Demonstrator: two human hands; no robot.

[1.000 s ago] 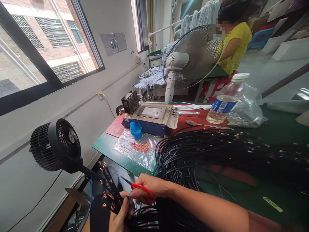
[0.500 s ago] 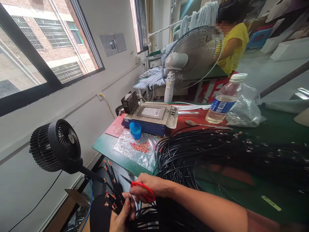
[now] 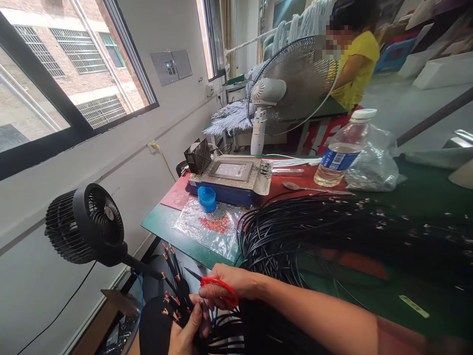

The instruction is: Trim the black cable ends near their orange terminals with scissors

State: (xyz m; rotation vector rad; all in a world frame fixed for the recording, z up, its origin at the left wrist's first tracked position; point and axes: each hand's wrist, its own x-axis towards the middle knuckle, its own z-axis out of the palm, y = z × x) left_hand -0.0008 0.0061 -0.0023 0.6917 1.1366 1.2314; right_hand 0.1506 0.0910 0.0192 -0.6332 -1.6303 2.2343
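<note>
**Cable workshop, indoors, by a window**

A small workshop or factory room is indicated, with wiring handled in bulk. Black cables (image 3: 269, 236) with stripped, coloured ends are heaped across a green-topped worktable (image 3: 162, 224). Red-handled scissors (image 3: 221, 292) are in use. Red and yellow clippings (image 3: 215, 223) are scattered on a plastic sheet (image 3: 185, 221), beside a blue bench unit (image 3: 221, 192) topped by a metal plate. Farther back, pale cords (image 3: 295, 32) are hung from a rail and more pale cables (image 3: 231, 117) are spread on another table; a person in yellow (image 3: 360, 61) is seated there. Air is moved by a large standing fan (image 3: 271, 92). Plain white walls are noted, with a metal switch panel (image 3: 172, 67) mounted.
</note>
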